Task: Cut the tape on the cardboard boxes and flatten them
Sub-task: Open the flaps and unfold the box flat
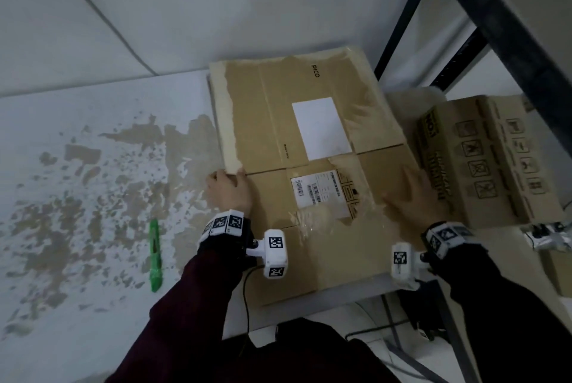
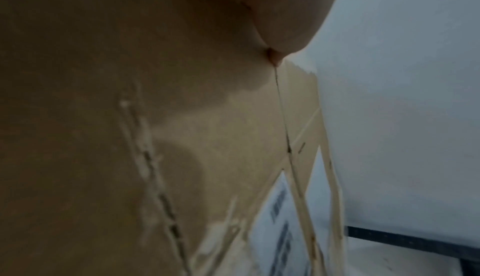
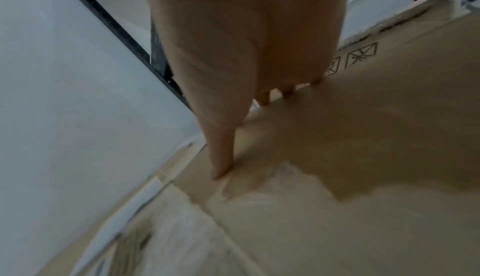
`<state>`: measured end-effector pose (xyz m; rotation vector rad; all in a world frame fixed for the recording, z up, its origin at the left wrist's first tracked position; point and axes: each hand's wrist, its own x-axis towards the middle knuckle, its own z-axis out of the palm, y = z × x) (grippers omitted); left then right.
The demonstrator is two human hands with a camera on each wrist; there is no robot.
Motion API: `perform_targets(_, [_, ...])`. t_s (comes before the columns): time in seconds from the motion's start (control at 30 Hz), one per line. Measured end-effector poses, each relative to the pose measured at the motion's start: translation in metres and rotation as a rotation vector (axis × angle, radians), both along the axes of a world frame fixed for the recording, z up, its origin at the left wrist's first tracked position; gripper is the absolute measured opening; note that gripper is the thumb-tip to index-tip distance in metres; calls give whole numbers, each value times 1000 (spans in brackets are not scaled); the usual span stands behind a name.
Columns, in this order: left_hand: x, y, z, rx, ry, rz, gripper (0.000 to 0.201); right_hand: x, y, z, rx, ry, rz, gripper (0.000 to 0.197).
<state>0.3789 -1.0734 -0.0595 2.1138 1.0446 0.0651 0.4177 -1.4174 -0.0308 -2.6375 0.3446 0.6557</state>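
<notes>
While the flattened box [image 1: 312, 166] runs lengthwise away, left hand [image 1: 230, 192] grips its edge, right hand [image 1: 411, 197] presses flat.

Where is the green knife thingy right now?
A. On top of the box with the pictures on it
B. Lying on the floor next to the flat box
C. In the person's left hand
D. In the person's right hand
B. The green cutter lies alone on the floor, left of the flattened box, while the left hand and right hand both rest on that cardboard.
</notes>
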Motion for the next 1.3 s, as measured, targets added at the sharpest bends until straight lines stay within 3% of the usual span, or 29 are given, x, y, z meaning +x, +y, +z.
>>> perform_targets(0.13, [-9, -2, -10, -24, -243, 46, 45, -3, 2, -7, 19, -23, 11, 83])
perform_targets(0.27, [-20, -5, -10, 193, -151, -154, 43, -9, 14, -2, -150, -55, 68, 73])
perform_targets(0.33, [-28, 0, -4, 174, -86, -266, 48, -14, 28, -3, -164, -156, 62, 62])
perform_targets(0.5, [-71, 36, 15, 63, -9, -586, 51, -43, 88, -3, 238, -461, 53, 28])
perform_targets(0.57, [-98, 50, 26, 62, -22, -576, 44, -57, 121, 4, 372, -513, 146, 23])
perform_targets(0.7, [-165, 82, 44, -92, -24, -465, 28, -80, 179, 14, 426, -552, 324, 20])
perform_targets(0.87, [-270, 135, 44, -281, -67, -254, 16, -123, 268, 30, 804, -134, 316, 13])
perform_targets(1.0, [-375, 178, 23, -385, -10, 6, 20, -176, 371, 33, 896, 250, 614, 17])
perform_targets(1.1, [-459, 202, -12, -452, 60, 291, 19, -240, 447, 32, 812, 660, 917, 15])
perform_targets(1.2, [-546, 211, -48, -581, 93, 688, 18, -307, 508, 14, 611, 967, 1198, 16])
perform_targets(1.3, [-642, 194, -92, -773, 130, 1114, 13, -358, 563, -11, 428, 1121, 1241, 23])
